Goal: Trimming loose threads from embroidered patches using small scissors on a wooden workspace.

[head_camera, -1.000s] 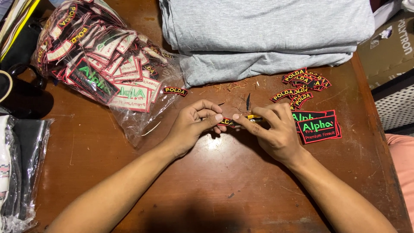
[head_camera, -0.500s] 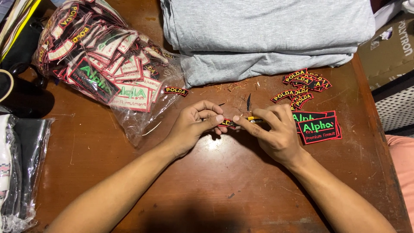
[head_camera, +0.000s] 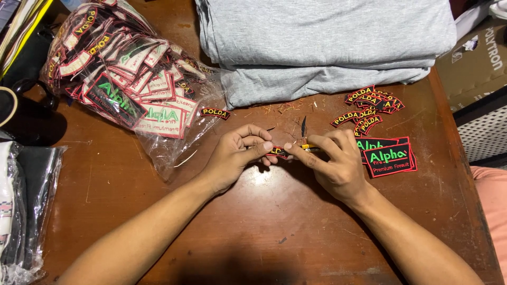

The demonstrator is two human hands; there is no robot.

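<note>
A small patch (head_camera: pixel 278 152) with a red edge sits between the two hands, just above the brown wooden tabletop (head_camera: pixel 264 227). The left hand (head_camera: pixel 238 154) pinches one end of it with the thumb and fingers closed on it. The right hand (head_camera: pixel 332 158) holds a small tool (head_camera: pixel 309 147) with a yellow part against the patch. Its fingers are closed on the tool. The tool is mostly hidden, so its kind cannot be told.

Just behind the hands, a thin dark scrap (head_camera: pixel 303 126) lies on the wood. Little bits of red and orange thread (head_camera: pixel 280 108) lie near it.

To the right of the right hand is a stack of bigger black patches (head_camera: pixel 390 158) with green letters and red edges. Behind that stack is a loose pile of small curved patches (head_camera: pixel 369 105), black with red edges.

To the left, one more small curved patch (head_camera: pixel 214 113) lies alone. It is just beside a clear plastic bag (head_camera: pixel 127 84) stuffed with many patches.

At the back of the tabletop is a pile of folded grey cloth (head_camera: pixel 322 47). A black mug (head_camera: pixel 21 113) stands at the far left edge. Below it lies another clear bag (head_camera: pixel 26 211) with dark and white things inside.
</note>
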